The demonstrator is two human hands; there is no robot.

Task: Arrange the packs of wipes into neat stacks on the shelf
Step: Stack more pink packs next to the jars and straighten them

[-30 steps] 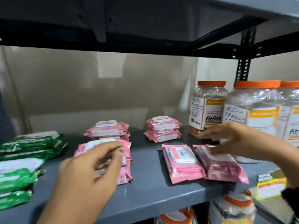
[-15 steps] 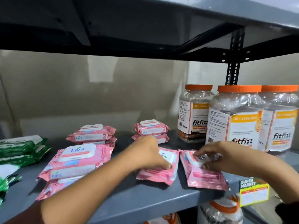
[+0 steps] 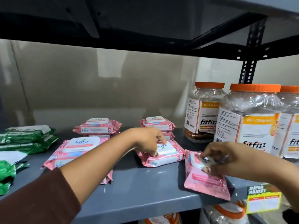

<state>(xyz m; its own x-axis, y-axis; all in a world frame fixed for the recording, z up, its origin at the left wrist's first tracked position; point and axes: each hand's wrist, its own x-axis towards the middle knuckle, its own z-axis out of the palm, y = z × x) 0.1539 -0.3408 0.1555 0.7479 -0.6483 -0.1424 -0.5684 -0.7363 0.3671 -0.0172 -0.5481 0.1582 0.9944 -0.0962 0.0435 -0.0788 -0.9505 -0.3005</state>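
While the grey shelf fills the lower frame, the left hand at centre curls its grip around a pink wipes pack, forearm stretched from lower left. At lower right, the right hand pinches the white lid of another pink pack, wrist bent.

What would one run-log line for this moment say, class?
left hand: on middle pink pack | right hand: gripping right pink pack by its lid | shelf: stacking unfinished
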